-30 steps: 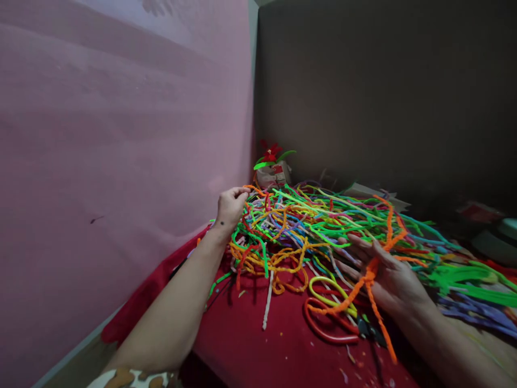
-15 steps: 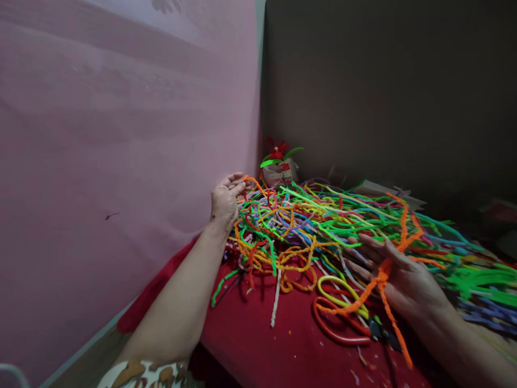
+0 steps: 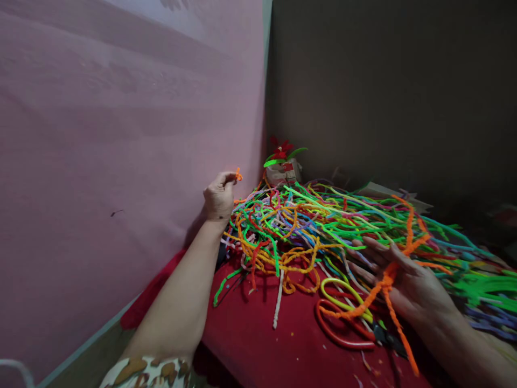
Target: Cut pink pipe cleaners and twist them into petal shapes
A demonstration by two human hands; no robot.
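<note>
My left hand (image 3: 219, 198) is raised beside the far left edge of a pile of pipe cleaners (image 3: 294, 223). Its thumb and finger pinch a small curled orange pipe cleaner (image 3: 238, 174). Over the right side of the table, my right hand (image 3: 416, 288) has its fingers stretched out, with the thumb holding a twisted orange pipe-cleaner piece (image 3: 388, 277) against the hand. Arms of that piece spread up behind the thumb and hang down below the palm. Scissors (image 3: 349, 345) with red and yellow loop handles lie partly under it, their dark blades partly hidden.
The table has a red cover (image 3: 274, 355) strewn with small scraps. A red flower with green leaves (image 3: 281, 151) stands at the back by a small white container (image 3: 285, 172). A pink wall (image 3: 133, 161) rises close on the left and a dark panel (image 3: 388, 91) behind.
My left hand has lifted off the pile, slightly left, bringing up a small orange pipe cleaner in its pinch. My right hand keeps its hold, and the view has shifted a little.
</note>
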